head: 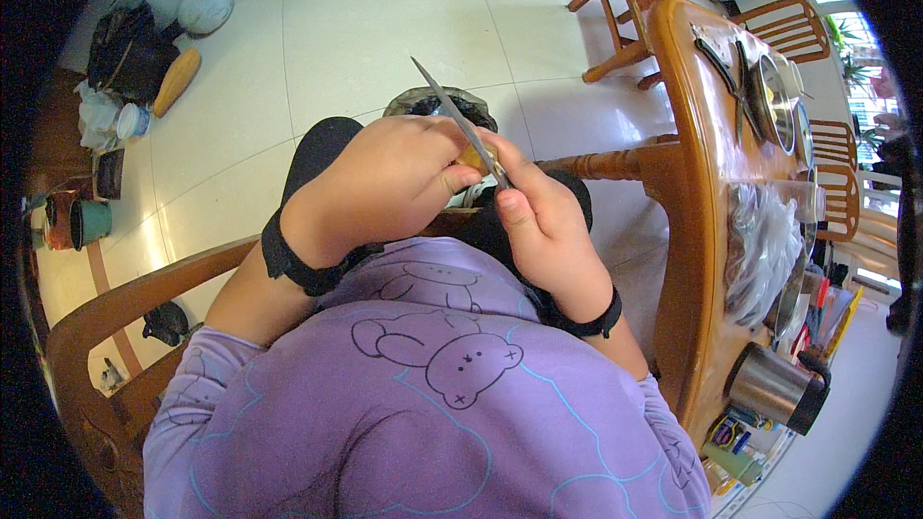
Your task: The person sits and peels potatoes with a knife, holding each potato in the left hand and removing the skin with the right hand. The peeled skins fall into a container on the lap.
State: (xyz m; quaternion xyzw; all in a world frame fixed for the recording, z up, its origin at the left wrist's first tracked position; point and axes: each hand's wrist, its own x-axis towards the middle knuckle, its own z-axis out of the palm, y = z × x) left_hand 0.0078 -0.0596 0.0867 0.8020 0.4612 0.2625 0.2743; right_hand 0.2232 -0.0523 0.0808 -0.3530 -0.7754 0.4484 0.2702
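Note:
My left hand (pixel 389 173) grips a small yellowish-brown piece of produce (pixel 472 158) between thumb and fingers, above my lap. In my right hand (pixel 551 231) is a knife (pixel 451 109), held near its lower end. Its narrow blade crosses over the produce and points up and to the left, past the left fingers. The produce is partly hidden by the fingers and the blade, so its exact kind cannot be told. Below both hands, between my knees, stands a bin lined with a dark plastic bag (pixel 418 99).
To the right, a wooden table (pixel 678 231) holds what look like black-handled scissors (pixel 743 97), a steel bowl (pixel 777 104), a clear plastic bag (pixel 761 252) and a steel kettle (pixel 771 383). A wooden chair arm (pixel 166 270) curves at left. Bags and pots stand on the far-left floor.

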